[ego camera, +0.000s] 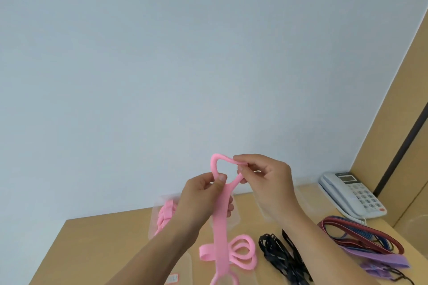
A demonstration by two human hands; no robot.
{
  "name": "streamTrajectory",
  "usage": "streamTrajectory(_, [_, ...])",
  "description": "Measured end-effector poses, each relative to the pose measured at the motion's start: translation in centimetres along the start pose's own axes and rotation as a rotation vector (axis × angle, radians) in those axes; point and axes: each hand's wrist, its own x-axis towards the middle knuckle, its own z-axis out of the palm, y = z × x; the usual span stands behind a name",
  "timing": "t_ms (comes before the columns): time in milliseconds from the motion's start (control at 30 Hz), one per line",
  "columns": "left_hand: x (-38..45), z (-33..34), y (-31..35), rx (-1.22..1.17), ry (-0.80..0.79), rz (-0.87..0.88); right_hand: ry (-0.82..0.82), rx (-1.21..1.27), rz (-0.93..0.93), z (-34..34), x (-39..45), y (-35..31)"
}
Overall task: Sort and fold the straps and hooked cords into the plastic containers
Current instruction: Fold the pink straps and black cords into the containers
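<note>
Overhead, from the head view, both hands hold a pink strap point(221, 222) up above the counter point(111, 240). The left hand point(203, 196) grips its flat middle length, thumb pressed on the front just under the loop; the right hand point(266, 180) pinches the top loop between thumb and fingertips, pulling it open into a rounded triangle. The strap's lower end hangs down past the frame's bottom edge, in front of a second pink strap point(240, 254) lying coiled on the counter. Behind the left wrist a clear plastic container point(159, 217) already has pink straps folded inside (its walls are hard to trace). To the right lie black cords point(278, 254) in a loose tangle, then red and blue cords point(361, 233) in long loops, and purple straps point(382, 261) nearest the edge. A white telephone point(349, 194) sits at the far right corner against the wall.
</note>
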Motion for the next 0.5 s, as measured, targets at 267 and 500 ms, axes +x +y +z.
streamTrajectory(267, [2.2, 1.5, -0.3, -0.09, -0.046, 0.026, -0.031, -0.272, -0.273, -0.8, 1.5, 2.3])
streamTrajectory(500, [3.3, 2.0, -1.4, -0.046, -0.007, 0.026, -0.141, -0.157, -0.214, -1.8, 1.5, 3.8])
